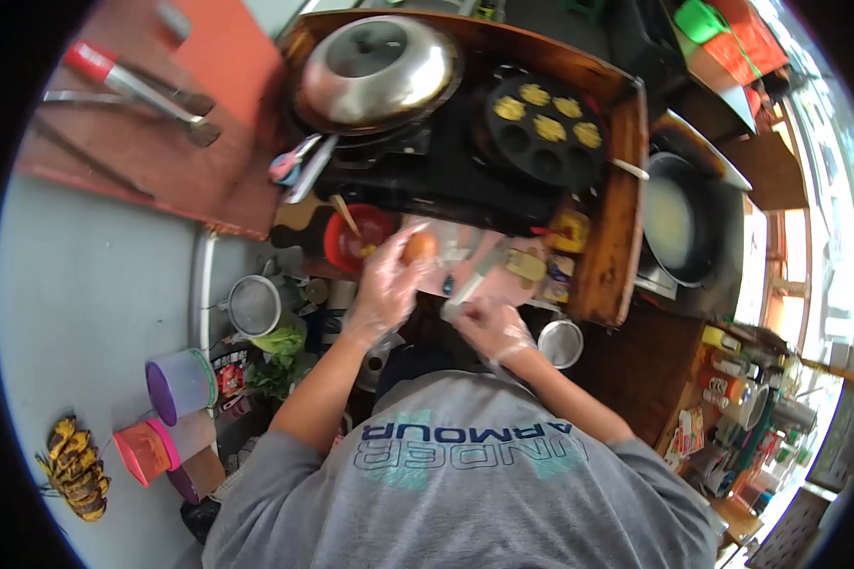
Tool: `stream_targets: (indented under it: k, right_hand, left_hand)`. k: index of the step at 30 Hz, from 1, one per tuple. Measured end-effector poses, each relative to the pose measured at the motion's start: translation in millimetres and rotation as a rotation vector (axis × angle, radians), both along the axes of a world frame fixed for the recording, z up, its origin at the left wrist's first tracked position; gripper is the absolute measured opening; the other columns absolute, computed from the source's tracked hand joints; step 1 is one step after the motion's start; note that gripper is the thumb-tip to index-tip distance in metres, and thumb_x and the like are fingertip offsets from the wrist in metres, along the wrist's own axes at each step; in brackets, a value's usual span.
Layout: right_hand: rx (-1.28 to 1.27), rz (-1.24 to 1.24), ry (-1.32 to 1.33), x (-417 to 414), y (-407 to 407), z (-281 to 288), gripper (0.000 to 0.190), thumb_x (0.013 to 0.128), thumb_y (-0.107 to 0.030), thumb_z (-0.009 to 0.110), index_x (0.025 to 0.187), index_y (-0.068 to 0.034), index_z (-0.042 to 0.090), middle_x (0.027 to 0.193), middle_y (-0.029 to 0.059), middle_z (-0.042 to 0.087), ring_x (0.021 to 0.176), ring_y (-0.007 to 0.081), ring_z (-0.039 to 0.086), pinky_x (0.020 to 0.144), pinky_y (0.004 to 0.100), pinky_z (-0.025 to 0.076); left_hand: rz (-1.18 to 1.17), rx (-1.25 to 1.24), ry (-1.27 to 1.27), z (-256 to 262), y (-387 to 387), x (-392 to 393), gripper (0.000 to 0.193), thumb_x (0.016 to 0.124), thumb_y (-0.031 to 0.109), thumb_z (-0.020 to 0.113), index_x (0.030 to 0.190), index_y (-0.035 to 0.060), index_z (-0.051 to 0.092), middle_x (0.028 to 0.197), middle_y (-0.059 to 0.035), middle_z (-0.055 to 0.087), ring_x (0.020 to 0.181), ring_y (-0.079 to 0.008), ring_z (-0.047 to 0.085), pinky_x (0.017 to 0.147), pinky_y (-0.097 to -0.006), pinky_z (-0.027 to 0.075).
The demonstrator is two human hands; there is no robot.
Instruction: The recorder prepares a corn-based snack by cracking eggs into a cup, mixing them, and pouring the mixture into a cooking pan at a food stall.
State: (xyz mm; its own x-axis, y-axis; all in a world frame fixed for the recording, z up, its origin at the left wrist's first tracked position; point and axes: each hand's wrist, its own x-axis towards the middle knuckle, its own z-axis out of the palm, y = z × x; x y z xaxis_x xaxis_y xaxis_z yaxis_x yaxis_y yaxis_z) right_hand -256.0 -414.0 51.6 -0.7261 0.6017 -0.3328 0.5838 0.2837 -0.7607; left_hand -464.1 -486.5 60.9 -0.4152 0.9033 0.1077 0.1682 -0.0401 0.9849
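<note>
Both hands wear clear plastic gloves. My left hand (390, 284) holds a brown egg (420, 247) between thumb and fingers, just right of a red bowl (336, 238) that has a wooden-handled utensil in it. My right hand (489, 326) is closed around the white handle of a knife (482, 270), whose blade points away over a pink cutting board (526, 284). A yellowish block in a wrapper (525, 265) lies on the board. Beyond the board, a black round-welled pan (544, 153) on the stove holds several yellow portions, with some wells bare.
A lidded metal wok (377, 78) stands on the stove's left burner, with tongs (312, 171) beside it. Brushes (142, 92) lie on the red table at upper left. A wooden surround (623, 235) edges the stove; a dark frying pan (672, 213) stands beyond it. Strainers (254, 306) hang below.
</note>
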Motion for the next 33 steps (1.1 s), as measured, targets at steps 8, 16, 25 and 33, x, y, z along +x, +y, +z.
stream_targets:
  k: [8, 16, 25, 33]
  right_hand:
    - [0.587, 0.431, 0.026, -370.8, -25.3, -65.6, 0.064, 0.087, -0.004, 0.060, 0.143, 0.012, 0.033, 0.098, 0.0287, 0.070, 0.087, 0.0389, 0.073, 0.074, 0.0480, 0.060]
    - [0.615, 0.209, -0.049, -494.6, 12.0, -131.1, 0.016, 0.087, -0.006, 0.061, 0.092, -0.002, 0.075, 0.098, 0.0218, 0.074, 0.091, 0.0398, 0.074, 0.075, 0.0455, 0.062]
    - [0.437, 0.534, -0.059, -328.1, -53.6, -10.5, 0.012, 0.080, -0.007, 0.066, 0.090, -0.003, 0.070, 0.093, 0.0223, 0.072, 0.088, 0.0385, 0.073, 0.074, 0.0465, 0.061]
    - [0.335, 0.464, -0.188, -54.6, -31.6, -0.1, 0.010, 0.083, -0.008, 0.059, 0.092, -0.006, 0.062, 0.080, 0.0179, 0.067, 0.081, 0.0393, 0.070, 0.068, 0.0489, 0.057]
  left_hand:
    - [0.585, -0.178, -0.217, -7.9, -199.5, -98.5, 0.045, 0.100, 0.013, 0.059, 0.143, 0.0014, 0.049, 0.095, -0.0027, 0.058, 0.074, -0.0070, 0.050, 0.066, -0.0222, 0.044]
    - [0.808, -0.232, -0.347, -38.5, -282.4, -78.6, 0.048, 0.099, 0.013, 0.061, 0.143, 0.0017, 0.048, 0.100, -0.0055, 0.060, 0.075, -0.0096, 0.053, 0.069, -0.0233, 0.046]
    - [0.667, -0.210, -0.473, -67.9, -282.2, -96.7, 0.051, 0.101, 0.019, 0.062, 0.145, 0.0015, 0.045, 0.105, -0.0060, 0.060, 0.074, -0.0095, 0.053, 0.067, -0.0234, 0.046]
    - [0.406, -0.297, -0.506, -66.2, -227.8, -92.2, 0.046, 0.102, 0.017, 0.061, 0.143, 0.0011, 0.048, 0.099, -0.0047, 0.060, 0.070, -0.0079, 0.052, 0.065, -0.0229, 0.045]
